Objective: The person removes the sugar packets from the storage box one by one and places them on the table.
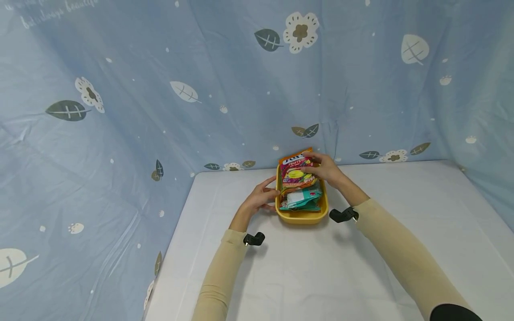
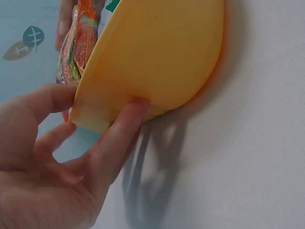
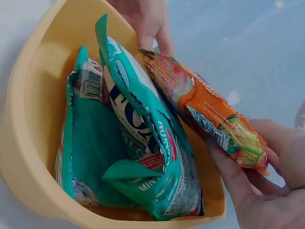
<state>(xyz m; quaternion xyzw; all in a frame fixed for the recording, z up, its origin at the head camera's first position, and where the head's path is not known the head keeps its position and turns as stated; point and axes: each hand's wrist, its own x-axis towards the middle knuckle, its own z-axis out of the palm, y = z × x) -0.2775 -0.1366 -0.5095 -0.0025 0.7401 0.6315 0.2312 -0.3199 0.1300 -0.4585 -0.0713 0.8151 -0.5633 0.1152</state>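
A yellow plastic bin point(image 1: 302, 219) stands at the far side of the white table. My left hand point(image 1: 260, 198) holds its left side, with fingertips at the rim and another finger against the outer wall point(image 2: 157, 57). My right hand point(image 1: 326, 170) pinches an orange and purple FOX'S fruits candy bag point(image 1: 295, 171) by its right edge. This bag stands upright at the bin's far end, its top above the rim. Teal FOX'S candy bags point(image 3: 136, 105) lean inside the bin, nearer to me; part of them is hidden.
A blue curtain point(image 1: 241, 111) with leaves and flowers hangs right behind the table point(image 1: 305, 267) and along its left side. Black camera mounts point(image 1: 254, 239) sit on both wrists, and the right one is close to the bin.
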